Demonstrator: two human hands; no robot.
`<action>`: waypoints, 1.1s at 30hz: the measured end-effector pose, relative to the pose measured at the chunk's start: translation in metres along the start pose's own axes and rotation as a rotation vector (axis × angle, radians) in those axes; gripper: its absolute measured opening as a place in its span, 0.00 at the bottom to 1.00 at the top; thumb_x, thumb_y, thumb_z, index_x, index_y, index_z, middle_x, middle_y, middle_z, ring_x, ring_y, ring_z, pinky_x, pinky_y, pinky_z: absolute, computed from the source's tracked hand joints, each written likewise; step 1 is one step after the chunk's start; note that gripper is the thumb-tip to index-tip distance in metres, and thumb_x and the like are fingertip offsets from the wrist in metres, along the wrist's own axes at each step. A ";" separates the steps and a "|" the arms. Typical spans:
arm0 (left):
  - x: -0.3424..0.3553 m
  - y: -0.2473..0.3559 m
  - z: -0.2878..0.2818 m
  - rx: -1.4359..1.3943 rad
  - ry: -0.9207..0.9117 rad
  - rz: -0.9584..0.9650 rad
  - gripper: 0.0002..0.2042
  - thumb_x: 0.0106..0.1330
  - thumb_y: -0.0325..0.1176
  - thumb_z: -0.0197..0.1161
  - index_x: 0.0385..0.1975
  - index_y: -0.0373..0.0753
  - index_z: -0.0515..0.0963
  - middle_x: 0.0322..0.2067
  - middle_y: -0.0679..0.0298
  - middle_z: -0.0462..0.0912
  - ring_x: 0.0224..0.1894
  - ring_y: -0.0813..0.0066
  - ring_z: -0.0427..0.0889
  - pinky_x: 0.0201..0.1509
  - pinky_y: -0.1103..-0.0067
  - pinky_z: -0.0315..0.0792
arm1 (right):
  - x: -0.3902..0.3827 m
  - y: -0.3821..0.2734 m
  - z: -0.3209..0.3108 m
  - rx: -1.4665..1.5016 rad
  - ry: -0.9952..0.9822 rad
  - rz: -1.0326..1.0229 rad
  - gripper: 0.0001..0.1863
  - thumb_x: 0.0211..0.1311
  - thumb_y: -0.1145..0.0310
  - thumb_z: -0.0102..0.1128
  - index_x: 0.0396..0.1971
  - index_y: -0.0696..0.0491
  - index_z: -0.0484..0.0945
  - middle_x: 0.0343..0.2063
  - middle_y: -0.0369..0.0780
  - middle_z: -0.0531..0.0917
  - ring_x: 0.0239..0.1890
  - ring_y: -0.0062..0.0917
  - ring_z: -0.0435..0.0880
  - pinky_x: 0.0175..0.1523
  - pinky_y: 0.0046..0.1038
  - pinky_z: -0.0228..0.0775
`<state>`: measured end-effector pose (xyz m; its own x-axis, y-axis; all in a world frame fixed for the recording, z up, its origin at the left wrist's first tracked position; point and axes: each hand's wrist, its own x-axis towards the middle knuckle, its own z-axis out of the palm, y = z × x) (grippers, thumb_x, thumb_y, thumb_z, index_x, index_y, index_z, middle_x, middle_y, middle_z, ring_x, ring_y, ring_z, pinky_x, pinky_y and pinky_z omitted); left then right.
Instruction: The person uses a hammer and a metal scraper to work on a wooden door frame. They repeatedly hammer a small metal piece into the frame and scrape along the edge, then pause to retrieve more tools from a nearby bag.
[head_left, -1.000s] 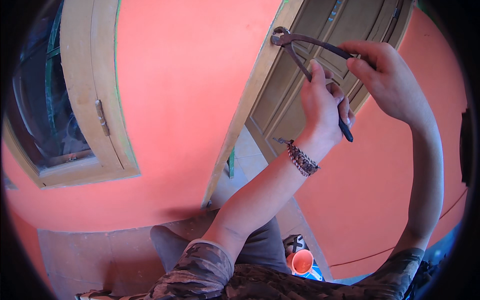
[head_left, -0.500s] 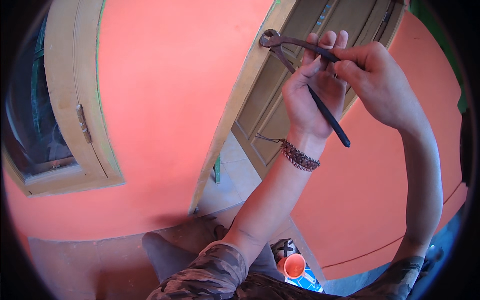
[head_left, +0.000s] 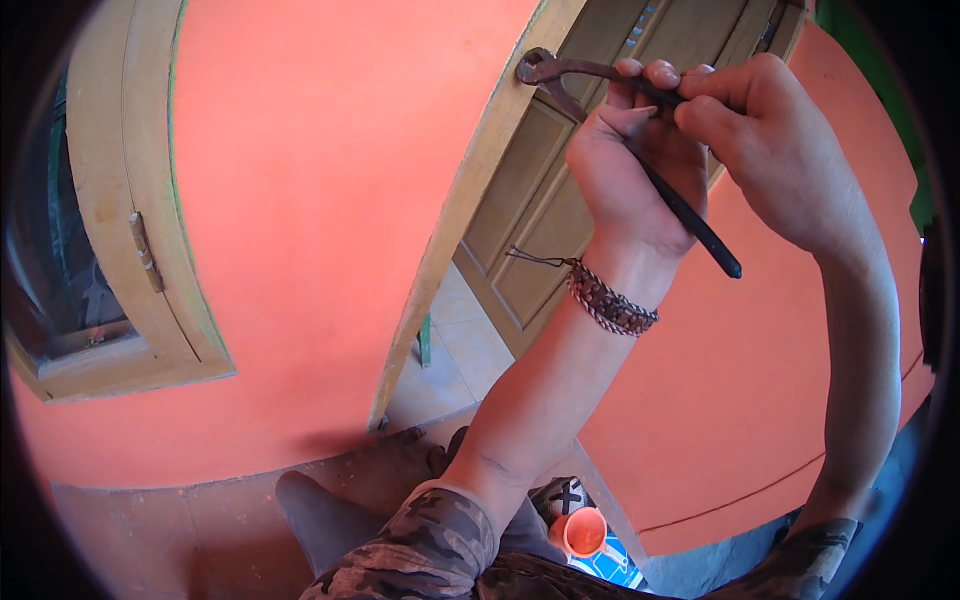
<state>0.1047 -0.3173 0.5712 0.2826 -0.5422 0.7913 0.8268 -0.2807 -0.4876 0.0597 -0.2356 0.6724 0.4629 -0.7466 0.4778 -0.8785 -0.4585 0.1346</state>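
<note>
Rusty pincers (head_left: pixel 569 68) with long black handles have their jaws against the edge of the wooden door frame (head_left: pixel 455 215). My left hand (head_left: pixel 640 175), palm facing me, has its fingers curled over the upper handle. The lower handle crosses that palm beneath the thumb, and its tip sticks out past the wrist. My right hand (head_left: pixel 775 140) pinches the upper handle near its end, between thumb and forefinger. What the jaws bite on, if anything, is too small to make out. A braided bracelet circles my left wrist.
A brown panelled door (head_left: pixel 535 170) stands behind my hands, between coral walls (head_left: pixel 330 220). At left is a wooden-framed window (head_left: pixel 145 200). Below, beside my leg, an orange plastic cup (head_left: pixel 583 531) sits on a blue-and-white surface. Pale tiles show through the doorway.
The fingers of my left hand have curled more tightly around the upper handle. The lower handle's tip has shifted right and slightly up. Both hands sit slightly further right, while the jaws stay at the frame.
</note>
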 end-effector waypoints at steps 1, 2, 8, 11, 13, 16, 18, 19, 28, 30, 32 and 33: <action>0.000 0.000 0.001 0.004 0.015 -0.004 0.13 0.55 0.22 0.42 0.39 0.42 0.68 0.36 0.63 0.74 0.48 0.60 0.73 0.60 0.68 0.66 | -0.003 -0.002 0.002 0.034 0.070 -0.004 0.16 0.60 0.67 0.57 0.39 0.66 0.77 0.30 0.39 0.79 0.37 0.19 0.77 0.45 0.23 0.68; 0.000 0.003 0.003 0.018 0.027 -0.006 0.13 0.55 0.22 0.42 0.38 0.42 0.68 0.35 0.63 0.74 0.47 0.61 0.74 0.59 0.68 0.67 | -0.007 -0.008 0.009 0.077 0.142 -0.014 0.15 0.60 0.67 0.56 0.37 0.66 0.78 0.28 0.38 0.79 0.35 0.18 0.76 0.44 0.23 0.68; -0.002 0.006 0.011 0.118 0.128 0.012 0.12 0.54 0.21 0.40 0.35 0.42 0.68 0.32 0.65 0.73 0.42 0.64 0.74 0.54 0.71 0.70 | -0.014 -0.018 0.021 0.088 0.282 -0.060 0.13 0.57 0.69 0.54 0.25 0.67 0.76 0.20 0.39 0.73 0.27 0.16 0.71 0.35 0.25 0.65; -0.001 0.002 0.011 0.128 0.141 0.019 0.12 0.53 0.21 0.40 0.33 0.42 0.67 0.30 0.66 0.72 0.40 0.66 0.74 0.52 0.71 0.71 | -0.010 -0.018 0.013 0.029 0.172 -0.070 0.13 0.56 0.70 0.52 0.23 0.67 0.74 0.15 0.39 0.68 0.21 0.17 0.67 0.29 0.27 0.63; 0.003 0.004 0.007 0.105 0.105 -0.010 0.11 0.52 0.21 0.40 0.32 0.42 0.67 0.29 0.66 0.72 0.38 0.66 0.74 0.50 0.71 0.72 | -0.010 -0.018 0.014 0.029 0.147 -0.091 0.12 0.55 0.71 0.51 0.22 0.67 0.73 0.12 0.38 0.65 0.18 0.17 0.65 0.26 0.28 0.61; 0.004 0.011 0.002 0.073 0.069 -0.067 0.11 0.51 0.21 0.41 0.32 0.42 0.67 0.29 0.66 0.72 0.37 0.65 0.75 0.49 0.69 0.73 | -0.014 -0.021 0.022 0.049 0.170 -0.123 0.12 0.55 0.71 0.50 0.21 0.67 0.72 0.10 0.38 0.62 0.16 0.17 0.63 0.24 0.30 0.60; 0.001 0.008 0.008 0.097 0.118 -0.057 0.11 0.51 0.21 0.42 0.33 0.41 0.67 0.30 0.65 0.72 0.37 0.64 0.75 0.50 0.68 0.73 | -0.016 -0.024 0.018 0.002 0.160 -0.090 0.12 0.55 0.72 0.49 0.22 0.67 0.74 0.11 0.38 0.64 0.16 0.17 0.65 0.24 0.29 0.61; 0.002 0.006 0.011 0.109 0.149 -0.043 0.11 0.51 0.21 0.42 0.34 0.41 0.67 0.31 0.64 0.73 0.38 0.63 0.76 0.51 0.68 0.73 | -0.015 -0.023 0.017 0.028 0.160 -0.093 0.12 0.55 0.72 0.49 0.23 0.67 0.75 0.11 0.39 0.65 0.17 0.17 0.65 0.25 0.29 0.62; 0.002 -0.007 0.024 0.217 0.314 0.047 0.11 0.53 0.22 0.40 0.36 0.38 0.65 0.34 0.56 0.75 0.44 0.54 0.78 0.54 0.62 0.73 | 0.007 0.020 0.009 -0.041 0.082 -0.389 0.14 0.56 0.64 0.54 0.23 0.61 0.79 0.15 0.40 0.74 0.19 0.20 0.72 0.27 0.27 0.66; 0.003 -0.004 0.028 0.277 0.346 0.069 0.11 0.53 0.24 0.39 0.35 0.38 0.65 0.32 0.56 0.75 0.42 0.53 0.79 0.51 0.60 0.75 | -0.013 -0.010 0.002 0.275 -0.028 0.045 0.14 0.58 0.61 0.57 0.26 0.58 0.80 0.18 0.36 0.76 0.20 0.18 0.74 0.28 0.25 0.68; 0.005 -0.003 0.027 0.309 0.354 0.078 0.10 0.54 0.25 0.39 0.35 0.38 0.65 0.30 0.55 0.74 0.41 0.52 0.79 0.48 0.59 0.75 | -0.025 -0.016 -0.002 0.412 -0.094 0.069 0.13 0.57 0.61 0.60 0.29 0.58 0.79 0.19 0.35 0.76 0.21 0.17 0.74 0.28 0.24 0.69; 0.007 -0.002 0.023 0.311 0.344 0.077 0.10 0.54 0.26 0.39 0.34 0.38 0.66 0.29 0.55 0.74 0.41 0.52 0.79 0.47 0.59 0.76 | -0.028 -0.018 -0.004 0.478 -0.127 0.080 0.13 0.57 0.61 0.61 0.30 0.58 0.79 0.20 0.34 0.76 0.22 0.16 0.75 0.28 0.23 0.70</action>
<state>0.1164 -0.3025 0.5858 0.2146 -0.7981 0.5630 0.9312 -0.0068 -0.3646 0.0622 -0.2045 0.6603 0.4331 -0.8276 0.3571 -0.7731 -0.5447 -0.3248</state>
